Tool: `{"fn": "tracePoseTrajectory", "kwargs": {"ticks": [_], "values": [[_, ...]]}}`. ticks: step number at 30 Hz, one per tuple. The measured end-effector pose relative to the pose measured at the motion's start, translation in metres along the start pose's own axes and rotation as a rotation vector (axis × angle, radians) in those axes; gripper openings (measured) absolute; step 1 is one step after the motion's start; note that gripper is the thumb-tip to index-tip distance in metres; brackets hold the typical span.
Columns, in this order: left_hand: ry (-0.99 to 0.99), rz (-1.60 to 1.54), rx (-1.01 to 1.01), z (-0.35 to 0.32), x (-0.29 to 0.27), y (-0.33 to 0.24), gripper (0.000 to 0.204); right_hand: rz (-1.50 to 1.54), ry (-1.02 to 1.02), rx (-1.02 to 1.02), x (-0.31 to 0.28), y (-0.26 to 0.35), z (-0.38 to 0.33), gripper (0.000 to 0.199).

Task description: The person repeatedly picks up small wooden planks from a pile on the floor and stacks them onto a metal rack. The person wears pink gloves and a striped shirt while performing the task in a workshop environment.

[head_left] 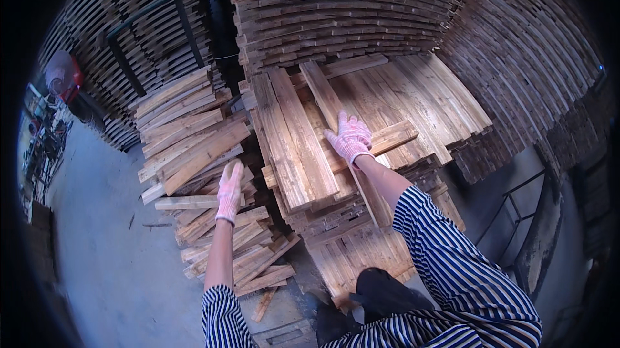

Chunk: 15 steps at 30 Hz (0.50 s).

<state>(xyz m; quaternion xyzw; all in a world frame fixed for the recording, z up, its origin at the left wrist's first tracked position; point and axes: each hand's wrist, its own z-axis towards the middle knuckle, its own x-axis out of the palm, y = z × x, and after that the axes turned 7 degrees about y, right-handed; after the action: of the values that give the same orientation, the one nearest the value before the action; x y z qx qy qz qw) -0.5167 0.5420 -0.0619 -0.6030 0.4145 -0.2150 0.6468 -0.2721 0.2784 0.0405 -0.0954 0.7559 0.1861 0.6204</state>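
Lying lengthwise on top of the work stack, under the R hand: long plank, approx. mid-pile, far end near the back. Thumb out to L, fingers slightly apart, palm down; can't tell if gripping or just resting. Right by it, running crosswise: thick batten, crossing hidden by the glove. To L of plank, side by side: wide boards; to R, close-set row of boards. Below, nearer the body: lower stack.

Off to L, over the loose heap: L hand, fingers tog., pointing fwd; can't tell if touching or holding anything. Both in pink-white gloves, w/ striped sleeves behind.

Farther out: tall slat stacks at back and R, dk metal frame at upper L, grey floor at far L.
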Motion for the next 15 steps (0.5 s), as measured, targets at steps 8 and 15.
{"fn": "tracePoseTrajectory", "kwargs": {"ticks": [8,15], "values": [[-0.011,-0.418,-0.261,0.138,0.016,-0.007,0.079,0.06,0.056,-0.069,0.0,0.02,0.01,0.084],[-0.124,-0.727,-0.41,0.246,0.051,-0.002,0.093,0.202,0.198,-0.194,-0.074,-0.059,0.041,0.079]]}}
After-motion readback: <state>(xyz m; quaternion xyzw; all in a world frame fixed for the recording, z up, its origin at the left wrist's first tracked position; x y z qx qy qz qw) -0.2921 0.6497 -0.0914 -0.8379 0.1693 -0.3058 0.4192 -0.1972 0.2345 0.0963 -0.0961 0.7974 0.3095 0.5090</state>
